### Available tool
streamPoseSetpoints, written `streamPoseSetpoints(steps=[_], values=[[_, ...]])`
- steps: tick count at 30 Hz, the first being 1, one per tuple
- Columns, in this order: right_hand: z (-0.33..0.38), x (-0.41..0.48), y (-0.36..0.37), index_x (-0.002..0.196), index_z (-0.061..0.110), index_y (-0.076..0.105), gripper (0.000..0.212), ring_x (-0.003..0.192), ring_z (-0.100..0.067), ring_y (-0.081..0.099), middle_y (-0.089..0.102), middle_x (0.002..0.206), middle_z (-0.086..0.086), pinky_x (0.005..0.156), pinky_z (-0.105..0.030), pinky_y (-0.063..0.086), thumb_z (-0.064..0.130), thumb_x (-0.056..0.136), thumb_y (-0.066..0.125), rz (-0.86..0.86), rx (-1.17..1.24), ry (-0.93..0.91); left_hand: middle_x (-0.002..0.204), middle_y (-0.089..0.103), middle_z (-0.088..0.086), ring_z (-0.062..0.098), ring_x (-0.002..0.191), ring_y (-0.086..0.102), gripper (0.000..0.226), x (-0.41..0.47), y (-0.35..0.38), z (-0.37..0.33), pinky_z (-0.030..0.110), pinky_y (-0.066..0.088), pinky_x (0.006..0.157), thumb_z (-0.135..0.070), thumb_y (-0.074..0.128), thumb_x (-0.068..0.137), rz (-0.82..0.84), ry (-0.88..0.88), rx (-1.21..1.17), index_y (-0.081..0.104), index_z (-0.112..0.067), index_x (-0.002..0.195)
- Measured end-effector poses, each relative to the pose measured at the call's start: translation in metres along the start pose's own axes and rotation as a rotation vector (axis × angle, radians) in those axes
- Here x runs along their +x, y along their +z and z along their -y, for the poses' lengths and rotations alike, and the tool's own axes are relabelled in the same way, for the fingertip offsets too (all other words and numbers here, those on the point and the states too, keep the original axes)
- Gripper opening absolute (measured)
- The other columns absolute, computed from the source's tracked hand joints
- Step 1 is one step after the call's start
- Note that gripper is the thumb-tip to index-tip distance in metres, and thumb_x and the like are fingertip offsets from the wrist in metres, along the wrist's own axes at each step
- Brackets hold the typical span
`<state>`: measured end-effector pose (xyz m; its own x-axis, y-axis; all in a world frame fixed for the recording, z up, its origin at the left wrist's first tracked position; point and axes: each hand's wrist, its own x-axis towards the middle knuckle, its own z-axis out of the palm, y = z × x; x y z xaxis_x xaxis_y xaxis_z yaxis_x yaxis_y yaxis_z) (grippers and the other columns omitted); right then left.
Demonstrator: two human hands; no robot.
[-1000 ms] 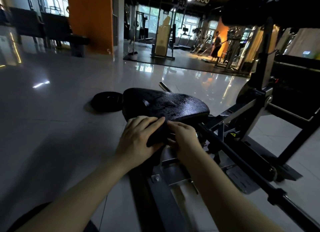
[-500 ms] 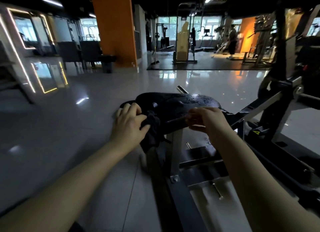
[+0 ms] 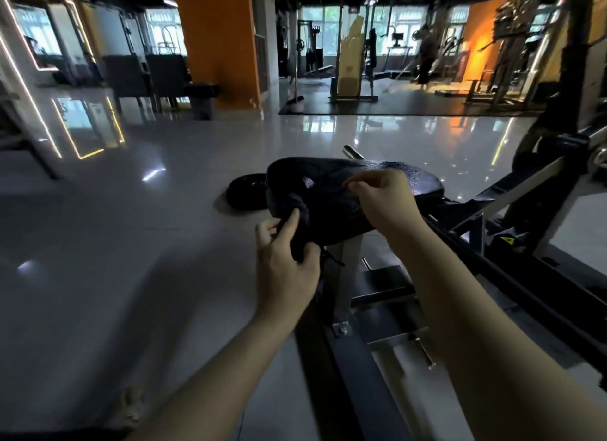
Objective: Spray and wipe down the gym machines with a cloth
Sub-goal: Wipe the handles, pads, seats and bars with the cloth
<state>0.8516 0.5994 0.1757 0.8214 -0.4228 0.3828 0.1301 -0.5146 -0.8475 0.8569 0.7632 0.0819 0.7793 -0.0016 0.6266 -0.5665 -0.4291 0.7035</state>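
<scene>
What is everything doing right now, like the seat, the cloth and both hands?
seat: wet, shiny with drops.
cloth: draped over the seat, held at both ends.
left hand: grips the cloth.
right hand: seems to pinch the cloth.
weight plate: lying flat on the floor.

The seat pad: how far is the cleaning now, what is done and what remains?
Done: the seat pad looks sprayed; droplets shine on its far side. In hand: the left hand grips the dark cloth at the pad's near edge, and the right hand seems to pinch it on top. Left: wiping the wet far side and the frame.
</scene>
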Motion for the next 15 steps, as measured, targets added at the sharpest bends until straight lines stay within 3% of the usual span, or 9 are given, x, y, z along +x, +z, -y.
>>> streamPoseSetpoints(steps=[4, 6, 9, 11, 13, 15], values=[[-0.003, -0.006, 0.013, 0.088, 0.018, 0.081, 0.019, 0.067, -0.012, 0.064, 0.073, 0.072, 0.006, 0.068, -0.029, 0.048, 0.011, 0.090, 0.064, -0.007, -0.084, -0.019, 0.113, 0.045, -0.001, 0.015, 0.098, 0.057, 0.045, 0.010, 0.001, 0.018, 0.024, 0.052, 0.084, -0.027, 0.072, 0.094, -0.038, 0.069, 0.021, 0.064, -0.016, 0.137], [-0.006, -0.013, 0.018, 0.087, 0.018, 0.080, 0.016, 0.078, -0.024, 0.070, 0.075, 0.078, 0.000, 0.069, -0.033, 0.052, 0.015, 0.089, 0.064, 0.015, -0.284, -0.095, 0.112, 0.049, 0.001, 0.014, 0.097, 0.057, 0.040, 0.022, -0.001, 0.021, 0.021, 0.051, 0.085, -0.028, 0.071, 0.095, -0.046, 0.061, -0.037, 0.068, -0.013, 0.132], [-0.004, -0.018, 0.029, 0.081, 0.016, 0.072, 0.015, 0.076, -0.035, 0.064, 0.070, 0.075, -0.006, 0.060, -0.033, 0.040, 0.022, 0.088, 0.060, 0.034, -0.656, -0.253, 0.109, 0.057, 0.006, 0.020, 0.098, 0.061, 0.034, 0.068, 0.005, 0.033, 0.028, 0.051, 0.094, -0.032, 0.072, 0.095, -0.080, -0.123, -0.117, 0.075, -0.006, 0.116], [-0.001, -0.018, 0.033, 0.079, 0.016, 0.069, 0.017, 0.075, -0.038, 0.063, 0.069, 0.075, -0.007, 0.059, -0.034, 0.041, 0.027, 0.087, 0.058, 0.016, -0.746, -0.285, 0.106, 0.067, 0.011, 0.025, 0.095, 0.067, 0.050, 0.108, 0.011, 0.055, 0.042, 0.056, 0.092, -0.055, 0.065, 0.090, -0.077, -0.278, -0.108, 0.078, -0.010, 0.106], [0.000, -0.019, 0.035, 0.079, 0.016, 0.069, 0.017, 0.074, -0.037, 0.063, 0.069, 0.074, -0.007, 0.059, -0.035, 0.042, 0.028, 0.087, 0.059, -0.008, -0.773, -0.288, 0.098, 0.069, 0.013, 0.030, 0.090, 0.069, 0.069, 0.133, 0.022, 0.086, 0.047, 0.058, 0.084, -0.075, 0.050, 0.081, -0.092, -0.308, -0.087, 0.079, -0.015, 0.099], [0.001, -0.021, 0.036, 0.081, 0.016, 0.071, 0.016, 0.074, -0.037, 0.064, 0.070, 0.074, -0.007, 0.057, -0.034, 0.039, 0.026, 0.087, 0.061, -0.046, -0.766, -0.273, 0.099, 0.067, 0.013, 0.031, 0.092, 0.067, 0.065, 0.123, 0.021, 0.075, 0.047, 0.058, 0.086, -0.072, 0.052, 0.083, -0.076, -0.328, -0.087, 0.079, -0.016, 0.100]])
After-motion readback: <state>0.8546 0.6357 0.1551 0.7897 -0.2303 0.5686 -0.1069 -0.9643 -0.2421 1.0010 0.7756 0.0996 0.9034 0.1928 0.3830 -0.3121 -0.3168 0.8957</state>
